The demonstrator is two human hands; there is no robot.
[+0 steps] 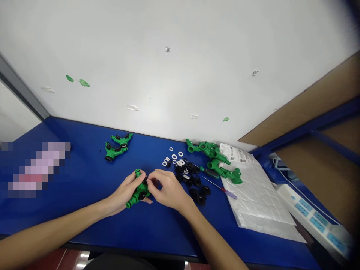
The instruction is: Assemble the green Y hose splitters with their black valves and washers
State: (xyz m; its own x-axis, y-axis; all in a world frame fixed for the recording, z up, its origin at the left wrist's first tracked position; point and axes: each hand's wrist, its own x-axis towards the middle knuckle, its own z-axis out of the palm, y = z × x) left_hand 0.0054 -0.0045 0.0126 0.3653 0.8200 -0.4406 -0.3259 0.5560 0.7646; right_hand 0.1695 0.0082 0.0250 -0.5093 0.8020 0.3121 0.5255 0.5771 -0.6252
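My left hand (pixel 122 194) is wrapped round a green Y-shaped hose splitter (pixel 136 195) with black valve knobs, held just above the blue table. My right hand (pixel 166 188) pinches at the splitter's right side, thumb and forefinger together near a dark part. Whatever lies between those fingertips is too small and covered to name. Two similar green splitters with black knobs (pixel 116 150) lie beyond my left hand. Right of my hands are white ring washers (pixel 174 157) and a heap of black caps and knobs (pixel 197 181).
Several green splitter bodies (pixel 215 153) are piled at the back right, partly on a white padded mailer (pixel 253 191). A screwdriver (pixel 229 193) with a purple handle points left. A power strip (pixel 315 221) stands at the right edge, and a white wall (pixel 180 82) rises behind.
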